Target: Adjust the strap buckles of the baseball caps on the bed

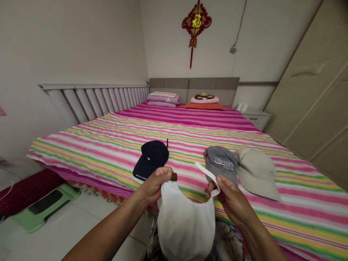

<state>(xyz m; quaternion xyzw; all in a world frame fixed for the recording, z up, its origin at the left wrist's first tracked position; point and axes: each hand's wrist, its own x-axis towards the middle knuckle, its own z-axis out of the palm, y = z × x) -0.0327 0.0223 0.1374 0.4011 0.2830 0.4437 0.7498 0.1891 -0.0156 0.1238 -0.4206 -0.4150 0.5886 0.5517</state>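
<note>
A white baseball cap (186,224) hangs between my hands in front of my lap, its back opening turned up and away from me. My left hand (157,183) pinches the opening's left side, beside a small brown tab (174,177). With thumb and fingers, my right hand (228,197) grips the loose white strap (203,170) on the other side; its free end sticks out over the bed. Beyond my hands lie a navy cap (154,156) on the left, a grey cap (220,161) with white lettering and a beige cap (257,172) on the right.
The bed's striped sheet (108,141) spreads ahead, with folded purple bedding (163,99) and an orange and pink stack (203,103) by the headboard (174,84). A green stool (46,206) stands at the floor's left. A white nightstand (255,117) and wardrobe (312,108) flank the right.
</note>
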